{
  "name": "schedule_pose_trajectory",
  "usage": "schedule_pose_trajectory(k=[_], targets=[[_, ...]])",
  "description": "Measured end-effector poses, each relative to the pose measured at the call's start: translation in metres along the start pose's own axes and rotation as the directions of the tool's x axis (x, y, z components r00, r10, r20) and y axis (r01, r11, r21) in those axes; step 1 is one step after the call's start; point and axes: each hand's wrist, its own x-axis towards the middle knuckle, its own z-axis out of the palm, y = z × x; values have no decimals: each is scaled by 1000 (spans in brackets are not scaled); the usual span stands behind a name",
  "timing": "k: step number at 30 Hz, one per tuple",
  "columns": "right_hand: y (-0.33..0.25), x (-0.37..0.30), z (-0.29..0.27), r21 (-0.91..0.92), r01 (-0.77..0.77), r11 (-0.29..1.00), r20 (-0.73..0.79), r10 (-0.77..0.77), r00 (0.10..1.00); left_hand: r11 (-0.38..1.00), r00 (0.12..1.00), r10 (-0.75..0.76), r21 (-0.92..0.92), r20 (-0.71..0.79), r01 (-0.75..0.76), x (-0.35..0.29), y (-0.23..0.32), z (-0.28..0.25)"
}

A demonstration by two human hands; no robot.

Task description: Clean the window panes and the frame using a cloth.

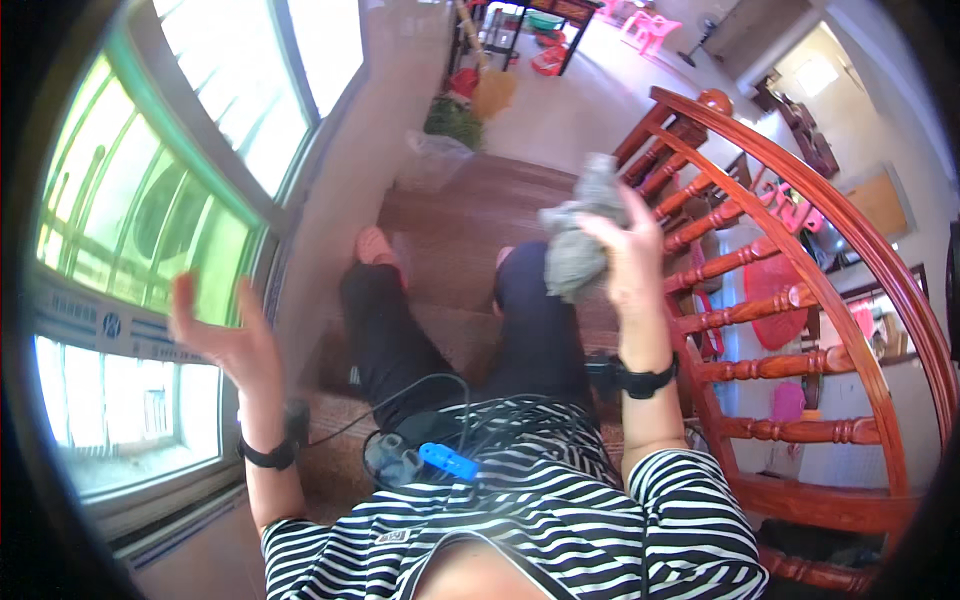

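Observation:
Crumpled in my raised right hand point(632, 245) is a grey cloth point(580, 250), its folds hanging beside the fingers. This hand is to the left of the wooden banister's balusters point(740, 290), apart from them. My left hand point(230, 340) is lifted at the left with fingers spread and nothing in it. It is nearest to the window point(130, 210), whose lower panes look green; I cannot tell whether the fingertips touch the frame. Both wrists wear black bands.
I sit on brown stairs point(470, 215) that lead down to a pale floor point(545, 120). A red-brown handrail point(840, 220) curves along the right. Near the stair foot are a broom point(492, 92), green leafy material point(452, 122) and a clear plastic bag point(438, 147). Cables point(510, 425) lie across my lap.

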Motion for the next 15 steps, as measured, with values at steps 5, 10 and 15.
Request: schedule_pose_trajectory(k=[5, 10, 15], targets=[[4, -4, 40, -255, 306, 917, 339, -212, 917, 215, 567, 278, -625, 776, 750, -2, 119, -4], [17, -2, 51, -54, 300, 953, 578, -215, 787, 66, 285, 548, -381, 786, 922, -24, 170, 16], [-2, 24, -15, -173, 107, 979, 677, 39, 735, 69, 92, 565, -158, 820, 985, -13, 214, -6]])
